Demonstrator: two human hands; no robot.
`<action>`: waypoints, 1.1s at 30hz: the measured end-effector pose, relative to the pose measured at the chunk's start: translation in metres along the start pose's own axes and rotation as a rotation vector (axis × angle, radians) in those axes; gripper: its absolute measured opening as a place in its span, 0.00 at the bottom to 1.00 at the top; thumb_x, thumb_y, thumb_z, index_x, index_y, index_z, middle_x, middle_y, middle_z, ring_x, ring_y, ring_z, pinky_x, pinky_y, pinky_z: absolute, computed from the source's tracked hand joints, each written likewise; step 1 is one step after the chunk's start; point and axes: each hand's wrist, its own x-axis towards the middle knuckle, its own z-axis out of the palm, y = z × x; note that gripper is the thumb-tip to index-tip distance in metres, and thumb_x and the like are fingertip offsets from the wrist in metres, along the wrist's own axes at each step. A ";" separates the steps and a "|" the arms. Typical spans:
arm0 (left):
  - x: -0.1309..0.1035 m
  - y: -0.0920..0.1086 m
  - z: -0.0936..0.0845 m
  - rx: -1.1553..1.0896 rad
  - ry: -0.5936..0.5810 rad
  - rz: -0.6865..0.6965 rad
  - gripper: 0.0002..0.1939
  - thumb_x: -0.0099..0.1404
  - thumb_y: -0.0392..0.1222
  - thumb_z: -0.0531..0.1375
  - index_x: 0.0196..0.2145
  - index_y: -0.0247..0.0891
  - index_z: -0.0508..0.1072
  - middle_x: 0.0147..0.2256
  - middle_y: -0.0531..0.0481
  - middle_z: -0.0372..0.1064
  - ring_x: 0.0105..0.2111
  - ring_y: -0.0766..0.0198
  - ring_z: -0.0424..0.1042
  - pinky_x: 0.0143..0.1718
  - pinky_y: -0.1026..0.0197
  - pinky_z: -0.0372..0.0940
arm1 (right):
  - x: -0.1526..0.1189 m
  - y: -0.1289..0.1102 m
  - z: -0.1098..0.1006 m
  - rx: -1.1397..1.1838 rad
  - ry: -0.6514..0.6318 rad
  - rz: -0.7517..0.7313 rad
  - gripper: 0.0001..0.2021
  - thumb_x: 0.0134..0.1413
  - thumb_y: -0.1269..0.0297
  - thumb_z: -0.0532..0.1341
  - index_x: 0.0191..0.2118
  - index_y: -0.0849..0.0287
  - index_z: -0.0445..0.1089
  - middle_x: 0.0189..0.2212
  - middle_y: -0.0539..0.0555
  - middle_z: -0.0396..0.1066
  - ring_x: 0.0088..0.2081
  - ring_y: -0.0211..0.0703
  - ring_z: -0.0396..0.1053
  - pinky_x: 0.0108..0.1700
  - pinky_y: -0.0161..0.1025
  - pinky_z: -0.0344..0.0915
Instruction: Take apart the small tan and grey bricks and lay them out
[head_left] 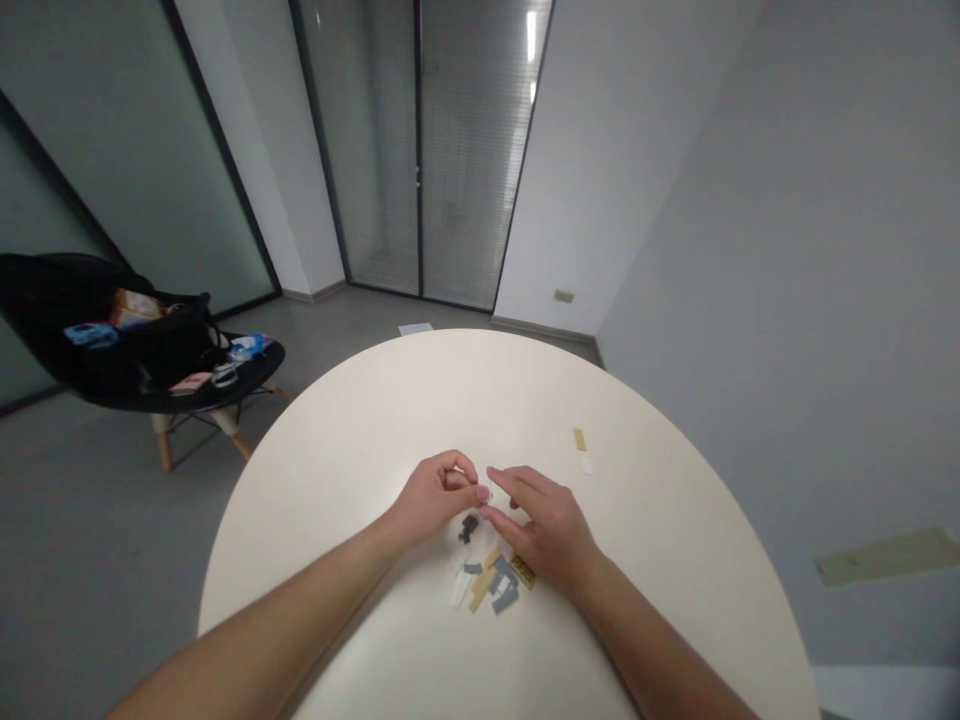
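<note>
My left hand [442, 495] is closed in a pinch above the round table, its thumb pointing right; something tiny and pale shows at the fingertips, too small to name. Facing it, my right hand [541, 515] has its thumb and forefinger apart around the same spot. Just below the fingertips lies a small dark piece [469, 528]. Nearer to me is a loose group of small flat pieces: grey ones [505, 599], a tan strip [481, 590], white ones [460, 588] and a brown-gold piece [523, 571] beside my right wrist.
The pale round table [337, 430] carries a tan piece [580, 440] and a white piece [586, 465] at the right, beyond my hands. A black chair [97, 385] with a bag and packets stands at the left. Glass doors and a wall are behind.
</note>
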 end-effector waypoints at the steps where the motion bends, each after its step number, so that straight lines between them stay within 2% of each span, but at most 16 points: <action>1: 0.000 -0.001 0.000 0.006 0.001 0.001 0.15 0.53 0.43 0.69 0.29 0.35 0.66 0.24 0.49 0.75 0.24 0.66 0.72 0.28 0.66 0.62 | 0.001 -0.001 0.000 -0.022 0.012 -0.002 0.18 0.56 0.65 0.61 0.53 0.56 0.66 0.40 0.57 0.73 0.39 0.42 0.71 0.39 0.38 0.70; 11: -0.001 -0.002 0.002 -0.014 -0.006 0.024 0.15 0.54 0.43 0.68 0.27 0.35 0.64 0.23 0.52 0.73 0.24 0.68 0.71 0.28 0.67 0.61 | 0.005 -0.005 0.002 -0.068 0.039 -0.034 0.08 0.56 0.69 0.60 0.42 0.57 0.71 0.34 0.56 0.73 0.36 0.41 0.70 0.38 0.39 0.70; 17: -0.001 -0.001 0.005 -0.087 -0.042 0.018 0.13 0.53 0.39 0.68 0.26 0.35 0.65 0.26 0.50 0.75 0.28 0.66 0.73 0.33 0.65 0.64 | 0.002 -0.002 0.004 -0.057 0.012 0.004 0.08 0.55 0.72 0.59 0.40 0.57 0.72 0.36 0.56 0.74 0.38 0.41 0.71 0.41 0.39 0.70; 22: -0.002 -0.002 0.004 -0.081 -0.070 0.001 0.12 0.54 0.39 0.68 0.28 0.34 0.67 0.31 0.45 0.76 0.33 0.63 0.75 0.38 0.61 0.66 | 0.002 0.005 0.001 -0.087 0.059 0.043 0.10 0.53 0.75 0.58 0.39 0.57 0.73 0.36 0.56 0.74 0.39 0.42 0.71 0.42 0.40 0.71; 26: -0.003 0.000 0.002 -0.042 -0.059 0.002 0.11 0.54 0.41 0.67 0.29 0.33 0.69 0.33 0.43 0.77 0.32 0.64 0.74 0.37 0.61 0.66 | 0.000 0.027 -0.010 -0.136 0.069 0.177 0.10 0.53 0.73 0.57 0.37 0.58 0.74 0.36 0.55 0.75 0.38 0.42 0.72 0.43 0.40 0.70; 33: -0.002 0.000 0.002 0.023 -0.061 -0.003 0.13 0.54 0.43 0.68 0.28 0.33 0.70 0.29 0.45 0.75 0.28 0.65 0.72 0.31 0.63 0.63 | -0.012 0.079 -0.047 -0.374 0.069 0.579 0.11 0.49 0.67 0.56 0.34 0.59 0.76 0.32 0.55 0.76 0.31 0.41 0.72 0.40 0.39 0.68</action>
